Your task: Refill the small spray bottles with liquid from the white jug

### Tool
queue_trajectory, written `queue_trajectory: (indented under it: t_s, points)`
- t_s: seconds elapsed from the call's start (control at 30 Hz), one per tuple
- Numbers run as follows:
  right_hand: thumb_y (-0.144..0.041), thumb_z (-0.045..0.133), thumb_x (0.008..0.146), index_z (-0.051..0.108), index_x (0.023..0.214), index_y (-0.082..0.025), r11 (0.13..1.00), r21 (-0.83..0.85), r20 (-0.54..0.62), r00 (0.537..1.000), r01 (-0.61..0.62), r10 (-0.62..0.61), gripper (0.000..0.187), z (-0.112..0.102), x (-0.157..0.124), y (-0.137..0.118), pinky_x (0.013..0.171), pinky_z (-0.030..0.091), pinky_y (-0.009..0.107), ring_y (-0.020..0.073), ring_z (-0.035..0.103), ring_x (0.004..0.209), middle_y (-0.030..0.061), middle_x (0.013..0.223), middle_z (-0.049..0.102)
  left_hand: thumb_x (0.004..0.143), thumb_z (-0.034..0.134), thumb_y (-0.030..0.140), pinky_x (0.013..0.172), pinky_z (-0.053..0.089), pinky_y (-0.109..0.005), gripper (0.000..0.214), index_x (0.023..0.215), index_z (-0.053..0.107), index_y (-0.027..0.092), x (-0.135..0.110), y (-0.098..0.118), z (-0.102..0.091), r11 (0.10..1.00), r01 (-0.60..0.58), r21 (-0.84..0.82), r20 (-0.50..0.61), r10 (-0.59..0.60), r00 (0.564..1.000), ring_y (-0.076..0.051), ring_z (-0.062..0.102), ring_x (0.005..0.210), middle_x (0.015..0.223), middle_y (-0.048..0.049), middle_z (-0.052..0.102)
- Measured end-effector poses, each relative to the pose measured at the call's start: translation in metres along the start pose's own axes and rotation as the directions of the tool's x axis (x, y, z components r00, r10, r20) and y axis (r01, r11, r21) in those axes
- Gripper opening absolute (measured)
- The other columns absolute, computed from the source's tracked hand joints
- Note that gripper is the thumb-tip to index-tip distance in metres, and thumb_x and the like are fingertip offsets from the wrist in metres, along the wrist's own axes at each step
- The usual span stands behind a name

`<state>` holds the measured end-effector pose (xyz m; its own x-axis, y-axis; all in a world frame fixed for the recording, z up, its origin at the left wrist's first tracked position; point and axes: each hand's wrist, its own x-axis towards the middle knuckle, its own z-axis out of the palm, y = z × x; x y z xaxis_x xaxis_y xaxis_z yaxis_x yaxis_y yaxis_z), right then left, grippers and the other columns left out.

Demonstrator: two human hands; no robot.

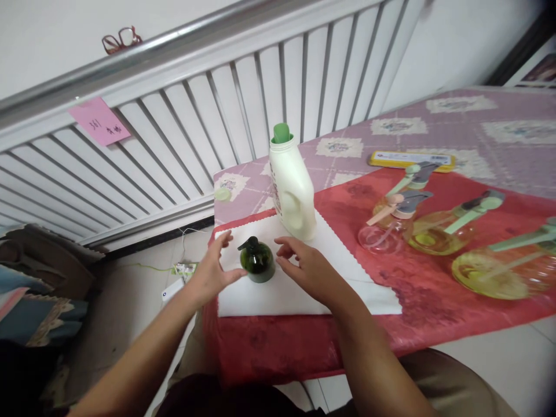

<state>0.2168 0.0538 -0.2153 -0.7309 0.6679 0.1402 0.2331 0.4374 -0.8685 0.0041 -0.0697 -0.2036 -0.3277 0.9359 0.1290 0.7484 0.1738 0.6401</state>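
Observation:
A small dark green pump bottle [259, 263] with a black pump head stands upright on a white cloth [299, 298]. My left hand [212, 267] is at its left with fingers spread, the thumb tip close to or touching its side. On the right, my right hand [306, 267] hangs beside the bottle with a small gap, fingers slightly curled and apart, holding nothing. Just behind them a large pale green jug [295, 191] stands on the cloth, with a green spout insert showing in its open neck.
To the right, several clear spray bottles [441, 231] with coloured triggers lie on the red cover [425, 313]. Farther back is a flat yellow package [410, 159]. A small pale green cap [223, 194] rests at the table's left corner. Behind runs a white slatted railing [243, 98].

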Motion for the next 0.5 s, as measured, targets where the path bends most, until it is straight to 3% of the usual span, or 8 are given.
queue_trajectory:
  t_s: [0.1,0.2,0.33,0.5]
  points:
    - [-0.026,0.054,0.086,0.055,0.121,-0.023,1.000,-0.017,-0.016,1.000,-0.004,0.003,0.035,0.005,0.000,0.002,0.080,0.048,0.034,0.0184,0.063,0.094,0.0042,0.101,0.068,0.061,0.080,0.029,0.103,0.037,-0.052,0.096,0.141,0.027,0.026,-0.006,-0.021,0.049,0.977,0.080,-0.198,-0.055,-0.093,0.994,-0.031,0.045,0.127,0.139,-0.0127,0.045]
    - [-0.025,0.055,0.085,0.053,0.123,-0.022,1.000,-0.024,-0.023,1.000,0.000,-0.001,0.038,0.010,-0.002,0.004,0.082,0.048,0.036,0.0198,0.062,0.099,0.0060,0.107,0.067,0.060,0.080,0.025,0.105,0.036,-0.049,0.090,0.137,0.033,0.026,-0.006,-0.025,0.079,0.933,0.102,-0.345,-0.089,-0.141,0.986,-0.030,0.044,0.128,0.136,-0.0102,0.047]
    - [-0.023,0.055,0.084,0.051,0.124,-0.022,1.000,-0.008,-0.042,0.999,0.002,-0.003,0.041,0.007,-0.005,0.003,0.085,0.049,0.038,0.0203,0.061,0.104,0.0071,0.114,0.065,0.059,0.079,0.021,0.104,0.038,-0.048,0.084,0.132,0.037,0.024,0.000,-0.018,0.089,0.886,0.093,-0.453,-0.136,-0.173,0.976,-0.030,0.049,0.123,0.131,-0.0095,0.050]
    - [-0.026,0.056,0.083,0.049,0.128,-0.023,1.000,-0.005,-0.138,0.990,-0.018,0.017,0.045,-0.021,-0.007,-0.006,0.083,0.050,0.038,0.0216,0.059,0.108,0.0086,0.120,0.063,0.059,0.080,0.021,0.100,0.041,-0.047,0.084,0.131,0.038,0.024,0.009,0.008,0.097,0.871,0.005,-0.492,-0.140,-0.084,0.987,-0.029,0.052,0.119,0.129,-0.0094,0.051]
